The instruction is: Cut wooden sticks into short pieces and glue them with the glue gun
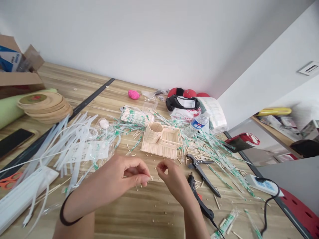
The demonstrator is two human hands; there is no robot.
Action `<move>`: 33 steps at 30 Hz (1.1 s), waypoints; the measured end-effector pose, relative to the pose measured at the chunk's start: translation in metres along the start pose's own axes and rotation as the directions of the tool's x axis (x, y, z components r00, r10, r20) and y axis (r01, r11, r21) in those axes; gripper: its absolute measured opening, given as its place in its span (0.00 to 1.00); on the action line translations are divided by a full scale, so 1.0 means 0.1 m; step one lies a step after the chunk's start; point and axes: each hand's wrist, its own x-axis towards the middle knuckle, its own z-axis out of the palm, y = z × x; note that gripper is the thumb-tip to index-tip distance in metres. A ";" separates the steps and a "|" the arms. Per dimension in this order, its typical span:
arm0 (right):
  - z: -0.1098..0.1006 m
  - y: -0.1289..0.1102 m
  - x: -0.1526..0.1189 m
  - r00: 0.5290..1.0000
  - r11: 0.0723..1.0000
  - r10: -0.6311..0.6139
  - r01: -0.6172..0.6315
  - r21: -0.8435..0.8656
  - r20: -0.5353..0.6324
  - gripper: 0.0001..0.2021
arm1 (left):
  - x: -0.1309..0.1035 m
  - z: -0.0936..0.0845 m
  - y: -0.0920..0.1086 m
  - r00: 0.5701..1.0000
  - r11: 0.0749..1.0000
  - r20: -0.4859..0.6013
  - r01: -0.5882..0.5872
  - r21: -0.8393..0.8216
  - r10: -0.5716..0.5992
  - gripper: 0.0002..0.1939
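My left hand (132, 172) hovers over the table with thumb and fingertips pinched together. Small pale wooden bits (151, 178) show at its fingertips, but whether they are gripped or lie behind is unclear. My right hand (170, 171) is curled, thumb and forefinger together; anything between them is too small to make out. Just beyond both hands sits a model built of thin wooden sticks: a flat stick base (159, 151) bearing a round stick cup (154, 132) and a low rectangular stick tray (171, 136). More crumbs of wood are scattered below the hands.
To the right lie pruning shears (203, 174), a black glue gun (199, 196) and a power strip (263, 186). Loose sticks and green-printed wrappers surround a plastic bottle (196, 125). Clear glue sticks (72, 142), orange scissors (10, 181) and a phone (15, 141) lie left.
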 end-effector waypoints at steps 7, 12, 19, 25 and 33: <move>-0.40 -0.45 -0.41 0.953 0.690 -0.129 0.285 0.665 -0.274 0.04 | -0.05 0.05 0.07 0.997 1.000 -0.075 -0.011 -0.005 0.011 0.07; -0.28 -0.43 -0.45 0.968 0.609 -0.109 0.243 0.755 -0.224 0.03 | -0.10 0.07 0.15 0.995 1.000 -0.097 0.018 -0.011 -0.019 0.06; -0.26 -0.49 -0.43 0.964 0.596 -0.114 0.260 0.760 -0.240 0.04 | -0.11 0.09 0.18 0.994 1.000 -0.110 0.023 0.004 -0.022 0.07; -0.27 -0.48 -0.43 0.973 0.596 -0.101 0.226 0.771 -0.207 0.03 | -0.13 0.10 0.19 0.994 0.999 -0.111 0.028 0.031 -0.024 0.07; -0.25 -0.48 -0.41 0.976 0.582 -0.085 0.211 0.785 -0.199 0.03 | -0.12 0.10 0.19 0.995 0.999 -0.096 0.035 0.007 -0.034 0.06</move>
